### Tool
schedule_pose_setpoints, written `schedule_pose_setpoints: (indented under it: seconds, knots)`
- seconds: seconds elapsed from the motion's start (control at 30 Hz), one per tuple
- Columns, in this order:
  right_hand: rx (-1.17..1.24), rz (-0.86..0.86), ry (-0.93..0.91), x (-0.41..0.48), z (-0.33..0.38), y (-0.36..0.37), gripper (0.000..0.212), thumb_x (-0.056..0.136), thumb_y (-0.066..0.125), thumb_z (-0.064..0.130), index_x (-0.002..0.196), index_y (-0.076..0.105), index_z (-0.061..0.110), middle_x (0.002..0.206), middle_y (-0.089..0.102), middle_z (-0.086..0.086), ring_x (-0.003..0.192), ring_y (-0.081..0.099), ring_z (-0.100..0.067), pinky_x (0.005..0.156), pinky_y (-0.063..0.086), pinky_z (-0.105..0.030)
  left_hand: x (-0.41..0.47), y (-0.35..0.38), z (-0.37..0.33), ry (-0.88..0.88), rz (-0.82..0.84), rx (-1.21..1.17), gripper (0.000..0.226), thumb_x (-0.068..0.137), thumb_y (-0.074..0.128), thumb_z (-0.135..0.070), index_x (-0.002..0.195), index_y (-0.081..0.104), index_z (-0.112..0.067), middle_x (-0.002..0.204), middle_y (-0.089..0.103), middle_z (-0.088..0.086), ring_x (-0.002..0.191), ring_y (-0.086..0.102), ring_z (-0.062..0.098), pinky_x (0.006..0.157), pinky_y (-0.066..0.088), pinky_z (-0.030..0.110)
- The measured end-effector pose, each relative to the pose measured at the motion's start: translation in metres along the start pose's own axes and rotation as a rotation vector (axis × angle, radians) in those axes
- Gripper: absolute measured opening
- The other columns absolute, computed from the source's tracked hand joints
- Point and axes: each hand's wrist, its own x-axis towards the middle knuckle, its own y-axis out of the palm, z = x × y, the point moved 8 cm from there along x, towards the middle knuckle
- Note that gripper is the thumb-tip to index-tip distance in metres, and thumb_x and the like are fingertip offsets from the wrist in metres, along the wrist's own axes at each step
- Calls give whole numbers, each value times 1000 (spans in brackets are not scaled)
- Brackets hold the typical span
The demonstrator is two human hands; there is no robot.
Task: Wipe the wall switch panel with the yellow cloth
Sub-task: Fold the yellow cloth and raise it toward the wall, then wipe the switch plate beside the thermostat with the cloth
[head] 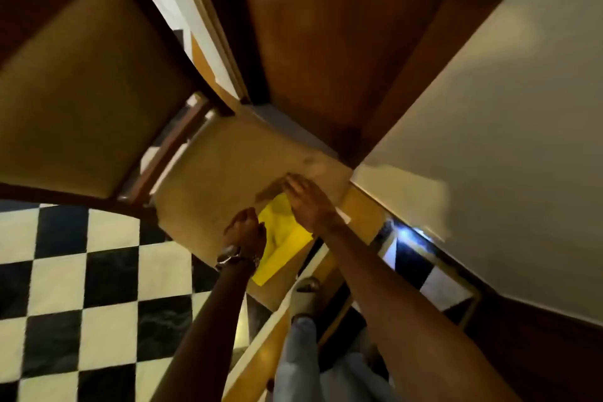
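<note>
A yellow cloth [277,246] lies on the padded seat [228,166] of a wooden chair, its lower corner hanging over the seat's front edge. My left hand [246,230], with a watch on the wrist, has its fingers closed on the cloth's left edge. My right hand [308,202] rests flat with spread fingers on the cloth's upper right part. The picture is blurred by motion. No wall switch panel shows in this view.
The chair's padded back [81,91] fills the left. A wooden door [326,26] and its frame rise behind the seat, with a cream wall [505,140] to the right. Black-and-white checkered floor [81,303] lies below left. My leg and shoe [305,297] stand by the chair.
</note>
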Motion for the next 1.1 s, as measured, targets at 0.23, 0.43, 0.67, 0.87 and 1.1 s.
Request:
schedule_pose_setpoints:
  seconds: [0.23,0.43,0.67,0.87,1.1]
  knots:
    - [-38,129,-79,43,5,86,52,95,54,25,145,40,16,148,39,-15,140,28,-35,114,24,-49,27,85,43,-106,-28,1,64,103,62,-32,156,35,-9,147,45,21,129,45,43,99,43,57]
    - [505,219,106,-35,-32,48,61,95,65,23,148,40,7,157,34,-21,148,28,-35,120,23,-39,4,53,2,60,115,-26,62,105,60,-26,160,35,-10,151,52,17,135,52,37,110,46,45]
    - [752,-505,620,-266,-139,-152,35,89,74,26,122,63,20,119,67,0,110,64,-14,97,51,-32,-92,-43,-256,556,136,-317,81,91,53,-40,150,38,14,137,63,29,108,76,23,86,58,24]
    - [254,-1381,810,-506,-179,-355,35,93,61,32,123,59,15,115,68,-9,105,65,-17,93,50,-28,-265,-115,-476,888,140,-530,77,102,66,-28,152,8,-34,158,46,-5,137,57,18,107,47,28]
    - [-261,-1475,691,-610,-188,-480,26,103,45,29,123,59,19,123,57,-6,105,56,-29,96,46,-36,-391,-198,-591,1203,-122,-485,45,92,78,-6,129,54,2,120,62,15,111,62,20,88,46,22]
